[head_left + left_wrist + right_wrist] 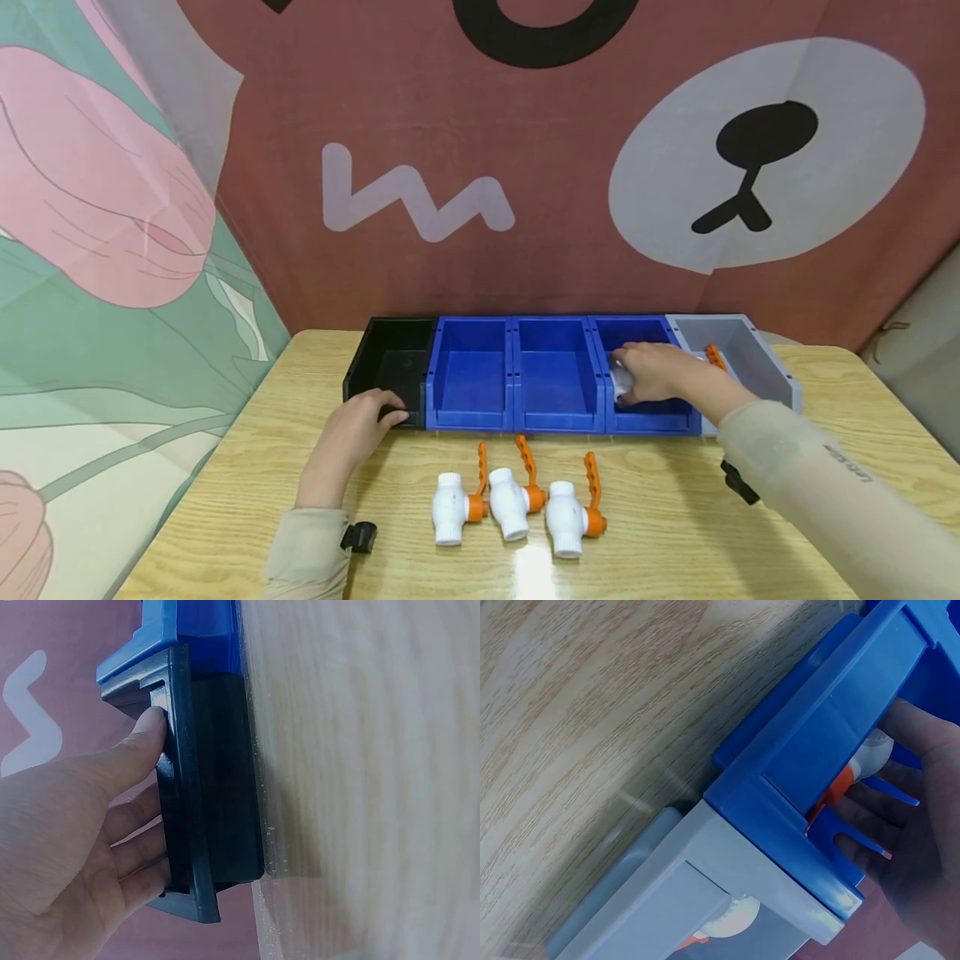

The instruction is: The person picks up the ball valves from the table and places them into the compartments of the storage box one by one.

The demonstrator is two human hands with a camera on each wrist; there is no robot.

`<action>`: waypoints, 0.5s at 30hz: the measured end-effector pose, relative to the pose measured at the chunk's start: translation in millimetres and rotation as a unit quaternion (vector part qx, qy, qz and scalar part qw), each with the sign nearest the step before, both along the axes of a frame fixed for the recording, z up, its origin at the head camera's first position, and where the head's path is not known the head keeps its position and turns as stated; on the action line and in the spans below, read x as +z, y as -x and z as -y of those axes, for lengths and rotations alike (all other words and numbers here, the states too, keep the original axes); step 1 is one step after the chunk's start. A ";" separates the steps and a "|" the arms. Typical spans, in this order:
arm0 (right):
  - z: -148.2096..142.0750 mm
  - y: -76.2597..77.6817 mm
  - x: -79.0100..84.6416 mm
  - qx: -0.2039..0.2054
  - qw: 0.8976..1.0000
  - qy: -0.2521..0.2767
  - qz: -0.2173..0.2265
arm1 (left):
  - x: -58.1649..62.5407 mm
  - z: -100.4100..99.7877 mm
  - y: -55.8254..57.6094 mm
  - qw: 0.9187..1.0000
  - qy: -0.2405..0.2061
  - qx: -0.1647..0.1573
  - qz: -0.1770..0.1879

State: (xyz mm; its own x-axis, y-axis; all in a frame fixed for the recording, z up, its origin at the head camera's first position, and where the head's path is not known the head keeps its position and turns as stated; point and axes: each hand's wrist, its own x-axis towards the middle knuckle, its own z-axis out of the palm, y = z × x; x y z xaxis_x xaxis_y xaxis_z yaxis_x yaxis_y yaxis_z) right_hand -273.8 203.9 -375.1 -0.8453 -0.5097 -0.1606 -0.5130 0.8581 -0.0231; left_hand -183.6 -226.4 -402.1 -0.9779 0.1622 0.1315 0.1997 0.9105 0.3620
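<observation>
White-and-orange valves (510,505), 3 blue bins (560,419)

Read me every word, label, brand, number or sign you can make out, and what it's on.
Right sleeve: dark printed lettering, too small and blurred to read.
White valves: no readable text.
Bins: no readable text.
Wall cloth: a pale zigzag, apparently decoration, not writing.
So nothing can be quoted with certainty.
</observation>
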 end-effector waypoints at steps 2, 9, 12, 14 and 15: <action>0.3 0.2 0.1 0.001 1.000 -0.001 -0.001 | 0.0 0.3 0.0 1.000 0.000 -0.002 0.000; 0.5 -0.3 -0.5 -0.005 1.000 -0.005 0.007 | -0.5 0.5 0.6 1.000 0.002 -0.006 -0.005; 0.7 -0.7 -0.7 -0.006 1.000 -0.004 0.010 | -0.6 0.5 0.3 1.000 0.002 -0.007 -0.008; 0.5 -0.6 -0.8 -0.007 1.000 -0.004 0.011 | -0.6 0.6 0.0 1.000 0.001 -0.008 -0.009; 0.6 -0.8 -0.6 -0.007 1.000 -0.004 0.011 | -0.7 0.5 0.0 1.000 0.002 -0.008 -0.010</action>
